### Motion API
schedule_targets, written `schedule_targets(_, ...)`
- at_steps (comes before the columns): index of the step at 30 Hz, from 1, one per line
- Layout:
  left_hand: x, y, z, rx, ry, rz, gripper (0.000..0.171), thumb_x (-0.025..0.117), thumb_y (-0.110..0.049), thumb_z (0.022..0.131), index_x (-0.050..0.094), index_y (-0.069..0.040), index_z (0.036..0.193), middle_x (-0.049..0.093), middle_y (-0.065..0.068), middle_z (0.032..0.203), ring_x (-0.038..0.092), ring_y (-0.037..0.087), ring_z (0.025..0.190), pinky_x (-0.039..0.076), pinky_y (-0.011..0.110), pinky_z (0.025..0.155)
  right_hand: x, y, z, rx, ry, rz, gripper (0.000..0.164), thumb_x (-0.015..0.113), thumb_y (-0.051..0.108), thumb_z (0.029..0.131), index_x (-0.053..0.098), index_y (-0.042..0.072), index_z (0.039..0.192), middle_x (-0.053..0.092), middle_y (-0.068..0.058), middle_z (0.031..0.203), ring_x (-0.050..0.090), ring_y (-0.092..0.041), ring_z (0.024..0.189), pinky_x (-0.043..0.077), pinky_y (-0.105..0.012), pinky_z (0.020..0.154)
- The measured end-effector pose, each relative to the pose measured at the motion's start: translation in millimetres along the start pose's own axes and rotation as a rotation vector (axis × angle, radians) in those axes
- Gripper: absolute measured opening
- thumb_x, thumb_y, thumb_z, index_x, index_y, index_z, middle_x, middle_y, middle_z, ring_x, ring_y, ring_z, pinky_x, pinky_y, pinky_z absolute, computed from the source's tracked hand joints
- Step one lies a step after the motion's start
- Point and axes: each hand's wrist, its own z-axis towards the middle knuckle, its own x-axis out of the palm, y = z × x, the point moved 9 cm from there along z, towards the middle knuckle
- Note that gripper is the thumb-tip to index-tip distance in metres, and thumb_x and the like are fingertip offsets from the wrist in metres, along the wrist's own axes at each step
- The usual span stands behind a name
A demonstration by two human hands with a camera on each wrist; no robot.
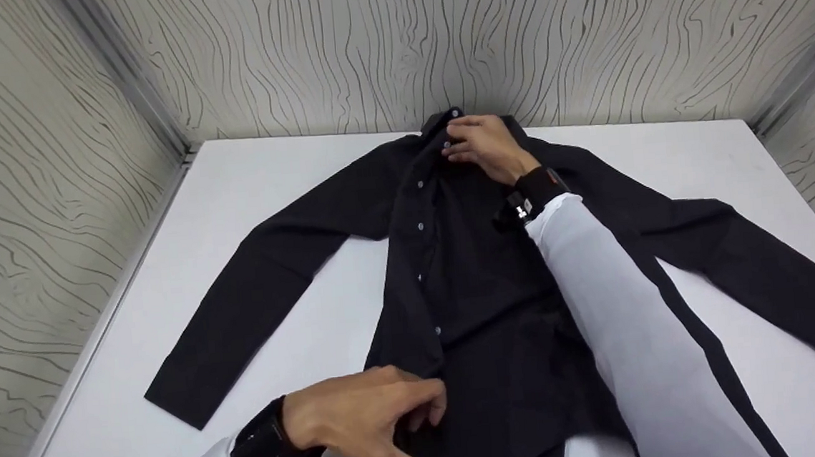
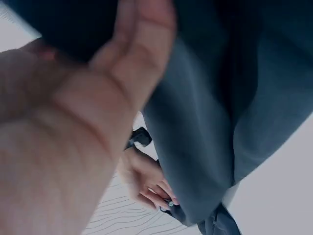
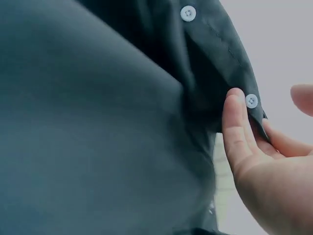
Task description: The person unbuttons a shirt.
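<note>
A dark long-sleeved shirt [image 1: 482, 266] lies front up, its placket unfastened, with a row of pale buttons. At the collar my right hand [image 1: 484, 144] holds the edge of the placket. The right wrist view shows that edge between the fingers [image 3: 235, 122], beside a white button [image 3: 251, 101], with the thumb apart. Low on the same front panel, my left hand [image 1: 374, 417] has its fingers curled at the cloth, and the thumb points away. In the left wrist view the panel [image 2: 190, 132] rises in a fold beside the left fingers [image 2: 142, 54]; their tips are hidden.
The shirt lies on a white table [image 1: 300, 336], collar at the far edge and sleeves spread to both sides. Wood-grain patterned panels [image 1: 366, 52] stand behind and beside it. A black wrist device [image 1: 268, 446] is strapped over the left white sleeve; the right wrist wears one too.
</note>
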Motion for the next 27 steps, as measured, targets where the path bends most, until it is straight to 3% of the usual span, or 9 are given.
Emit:
schedule_targets(4, -9.0, -3.2, -10.0, -0.003, -0.125, 0.106, 0.037, 0.095, -0.014, 0.087, 0.066, -0.017, 0.11, 0.063, -0.004, 0.098, 0.048, -0.005, 0.083, 0.042, 0.006, 0.073, -15, 17, -1, -0.031, -0.039, -0.038, 0.046, 0.062, 0.018, 0.116, 0.06, -0.008, 0.154, 0.068, -0.009, 0.13, 0.076, -0.019, 0.103, 0.063, -0.038, 0.106)
schedule_targets(6, -14.9, -6.4, -19.3, 0.015, -0.186, 0.125, 0.045, 0.089, 0.002, 0.084, 0.066, -0.016, 0.118, 0.061, -0.001, 0.113, 0.051, -0.002, 0.088, 0.046, 0.007, 0.078, -20, 21, 0, -0.043, -0.053, -0.063, 0.044, 0.063, 0.016, 0.116, 0.062, -0.008, 0.152, 0.068, -0.009, 0.13, 0.076, -0.016, 0.1, 0.064, -0.036, 0.103)
schedule_targets(9, -25.7, -11.4, -36.1, 0.065, -0.254, 0.134, 0.067, 0.082, 0.011, 0.079, 0.064, -0.014, 0.139, 0.054, 0.006, 0.144, 0.063, 0.008, 0.105, 0.055, 0.013, 0.091, -25, 24, -2, -0.046, -0.051, -0.081, 0.045, 0.062, 0.013, 0.115, 0.059, -0.009, 0.154, 0.064, -0.009, 0.132, 0.074, -0.015, 0.096, 0.066, -0.03, 0.094)
schedule_targets(11, -32.1, -9.4, -46.0, 0.049, -0.249, 0.129, 0.077, 0.081, 0.012, 0.079, 0.061, -0.012, 0.149, 0.046, 0.007, 0.157, 0.065, 0.013, 0.121, 0.058, 0.019, 0.101, -28, 22, -2, -0.041, -0.046, -0.096, 0.046, 0.061, 0.012, 0.115, 0.057, -0.008, 0.156, 0.062, -0.01, 0.134, 0.072, -0.015, 0.096, 0.066, -0.027, 0.09)
schedule_targets(15, -41.5, 2.3, -57.9, -0.048, -0.204, 0.157, 0.074, 0.079, 0.013, 0.083, 0.064, -0.009, 0.152, 0.045, 0.003, 0.164, 0.061, 0.015, 0.141, 0.058, 0.028, 0.113, -32, 19, -4, -0.032, -0.041, -0.137, 0.047, 0.061, 0.013, 0.115, 0.057, -0.007, 0.158, 0.061, -0.009, 0.137, 0.07, -0.015, 0.096, 0.066, -0.027, 0.092)
schedule_targets(18, -44.8, 9.4, -62.9, -0.095, -0.171, 0.168, 0.073, 0.076, 0.015, 0.084, 0.065, -0.01, 0.152, 0.042, 0.0, 0.169, 0.063, 0.012, 0.136, 0.058, 0.026, 0.11, -32, 19, -4, -0.032, -0.032, -0.151, 0.048, 0.062, 0.014, 0.115, 0.057, -0.006, 0.158, 0.06, -0.009, 0.137, 0.07, -0.015, 0.096, 0.066, -0.028, 0.093)
schedule_targets(22, -46.3, 12.4, -65.6, -0.076, -0.128, 0.137, 0.075, 0.071, 0.019, 0.085, 0.063, -0.008, 0.154, 0.036, 0.003, 0.175, 0.068, 0.009, 0.126, 0.058, 0.022, 0.102, -33, 20, -5, -0.035, -0.027, -0.168, 0.047, 0.062, 0.014, 0.115, 0.057, -0.006, 0.158, 0.061, -0.009, 0.136, 0.071, -0.013, 0.094, 0.066, -0.028, 0.093)
schedule_targets(27, -51.3, 14.2, -62.4, -0.038, -0.169, 0.154, 0.044, 0.073, 0.009, 0.099, 0.077, -0.008, 0.139, 0.058, 0.004, 0.16, 0.072, 0.011, 0.119, 0.061, 0.026, 0.102, -36, 19, -7, -0.036, -0.02, -0.19, 0.047, 0.061, 0.014, 0.115, 0.057, -0.006, 0.157, 0.063, -0.009, 0.135, 0.073, -0.012, 0.092, 0.066, -0.031, 0.096)
